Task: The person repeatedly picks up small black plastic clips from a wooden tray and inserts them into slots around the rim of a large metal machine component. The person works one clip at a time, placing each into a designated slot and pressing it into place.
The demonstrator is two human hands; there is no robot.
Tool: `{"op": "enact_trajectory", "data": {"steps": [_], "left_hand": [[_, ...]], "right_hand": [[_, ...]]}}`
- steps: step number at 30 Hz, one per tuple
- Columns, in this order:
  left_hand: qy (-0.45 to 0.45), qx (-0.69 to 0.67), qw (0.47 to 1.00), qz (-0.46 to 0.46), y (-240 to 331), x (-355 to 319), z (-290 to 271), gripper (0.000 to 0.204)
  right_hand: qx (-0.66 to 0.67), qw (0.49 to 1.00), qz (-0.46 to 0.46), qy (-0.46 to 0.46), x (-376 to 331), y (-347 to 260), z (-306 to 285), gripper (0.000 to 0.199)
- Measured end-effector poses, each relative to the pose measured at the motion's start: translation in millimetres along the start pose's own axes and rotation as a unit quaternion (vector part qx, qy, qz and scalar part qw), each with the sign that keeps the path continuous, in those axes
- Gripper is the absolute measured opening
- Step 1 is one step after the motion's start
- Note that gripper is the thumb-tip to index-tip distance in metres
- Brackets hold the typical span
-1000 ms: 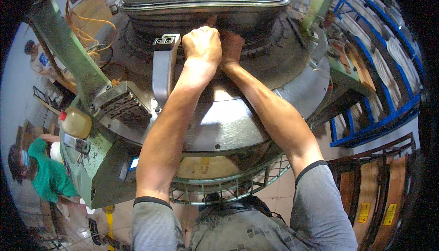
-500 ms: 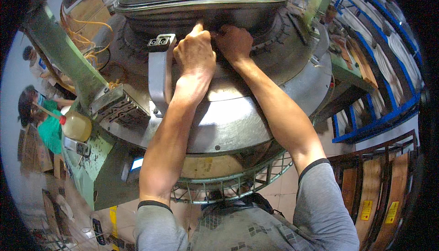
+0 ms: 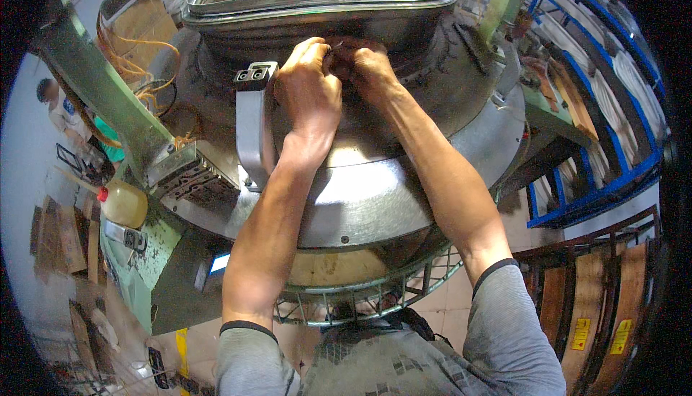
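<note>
Both arms reach forward over a large round metal machine point(image 3: 367, 212) with a dark drum point(image 3: 252, 35) at its centre. Against the drum's near side, my left hand point(image 3: 310, 82) is closed, its fingers bent and pinched together. My right hand point(image 3: 367, 71) is closed too, close beside the left, with its fingertips in shadow. Something small and dark lies between the fingertips, too hidden to name. A bright metal ring point(image 3: 317, 8) tops the drum above my hands. Just left of my left hand stands a grey upright bracket point(image 3: 254, 125) with a two-holed block on top.
Green posts point(image 3: 108, 78) frame the machine. At the left are a slotted metal block point(image 3: 193, 174) and a plastic bottle point(image 3: 124, 203) of yellowish liquid with a red cap. Blue racks point(image 3: 598, 179) hold white rolls at the right. A person point(image 3: 68, 115) is at the far left.
My left hand's extended finger has drawn in, and the two hands have come together at the fingertips. At the far left, the person in green has mostly gone behind the post.
</note>
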State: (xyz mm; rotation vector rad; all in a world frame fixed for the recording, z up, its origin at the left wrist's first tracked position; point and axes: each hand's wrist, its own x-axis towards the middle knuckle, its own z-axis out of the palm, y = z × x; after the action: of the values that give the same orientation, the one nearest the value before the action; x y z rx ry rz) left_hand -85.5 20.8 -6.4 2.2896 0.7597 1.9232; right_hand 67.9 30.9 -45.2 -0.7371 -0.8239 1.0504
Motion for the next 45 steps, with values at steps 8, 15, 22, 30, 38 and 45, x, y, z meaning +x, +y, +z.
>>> {"op": "enact_trajectory", "data": {"steps": [8,15,22,30,38,45], "left_hand": [[-0.021,-0.116,0.993,-0.031,5.1,0.1,-2.7,0.021],[-0.066,-0.397,0.873,-0.275,-4.0,-2.8,18.9,0.017],[-0.123,-0.456,0.796,-0.38,-4.7,-7.9,14.2,0.014],[-0.172,-0.023,0.98,-0.098,2.6,-15.3,12.9,0.024],[-0.176,0.026,0.984,-0.014,-3.3,-23.0,16.1,0.014],[-0.176,0.029,0.984,-0.004,-6.3,-23.9,18.7,0.011]], "right_hand": [[-0.179,0.984,0.006,0.002,-30.0,-34.5,1.0,0.024],[-0.37,0.922,-0.07,-0.095,-65.7,-38.5,-22.2,0.016],[-0.312,0.943,0.063,-0.093,-74.9,-29.1,-24.1,0.013],[-0.543,0.818,-0.189,0.01,-74.5,-19.9,-30.1,0.014],[-0.564,0.794,-0.222,0.038,-74.6,-18.7,-27.5,0.023],[-0.565,0.794,-0.22,0.036,-72.6,-17.7,-28.2,0.019]]}}
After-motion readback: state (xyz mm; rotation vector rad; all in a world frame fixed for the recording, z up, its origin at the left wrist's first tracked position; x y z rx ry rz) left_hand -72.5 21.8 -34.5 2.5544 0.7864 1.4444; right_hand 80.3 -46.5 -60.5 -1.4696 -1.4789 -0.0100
